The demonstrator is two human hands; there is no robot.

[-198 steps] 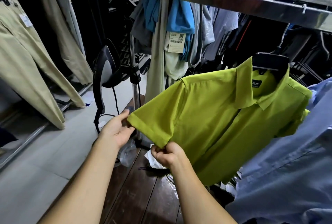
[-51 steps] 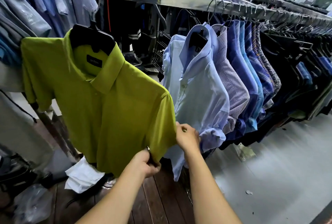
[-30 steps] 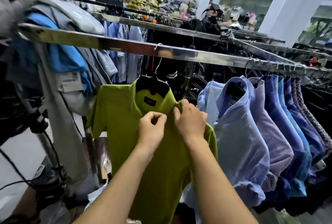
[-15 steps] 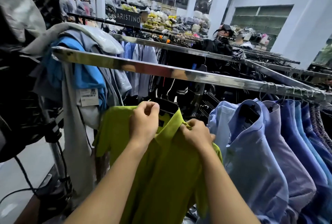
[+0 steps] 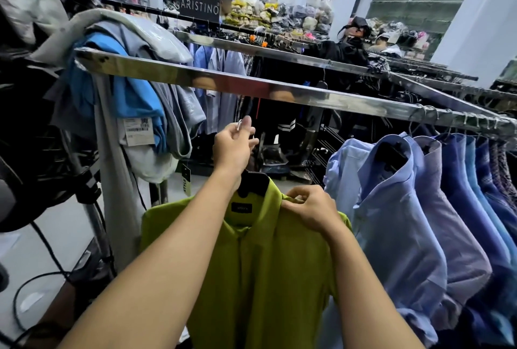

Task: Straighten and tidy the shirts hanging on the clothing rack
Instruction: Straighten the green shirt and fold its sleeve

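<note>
- Change noted: half a second ago we had both hands at the collar. The left hand [image 5: 233, 150] has since gone up to the metal hook [image 5: 240, 125] of the black hanger [image 5: 253, 185].
- Change noted: the hook now sits below the chrome rail [image 5: 307, 96] and clear of it. A second ago it was hung over the rail.
- Meaning for the task: we judge the collar work finished. The shirt looks to be in transit for rehanging, probably closer to the row on the right.
- Item, lime-green shirt [image 5: 265, 278]: on its hanger at near centre, below the rail, carried by our hands alone. The collar lies folded down and the placket runs straight.
- Left hand: fingers curled narrowly, with thumb and fingertips pinching the hook's wire.
- Right hand [image 5: 312, 208]: fingers bent, pinching the cloth at the shirt's right shoulder, just beside the collar.
- Item, row of blue shirts [image 5: 397, 222]: hung on the rail to the right, packed close. The nearest one is just beside the green shirt.
- Item, heap of garments [image 5: 131, 91]: draped over the rail's left end, with a paper tag [image 5: 135, 131] dangling. These are not yet tidied.
</note>
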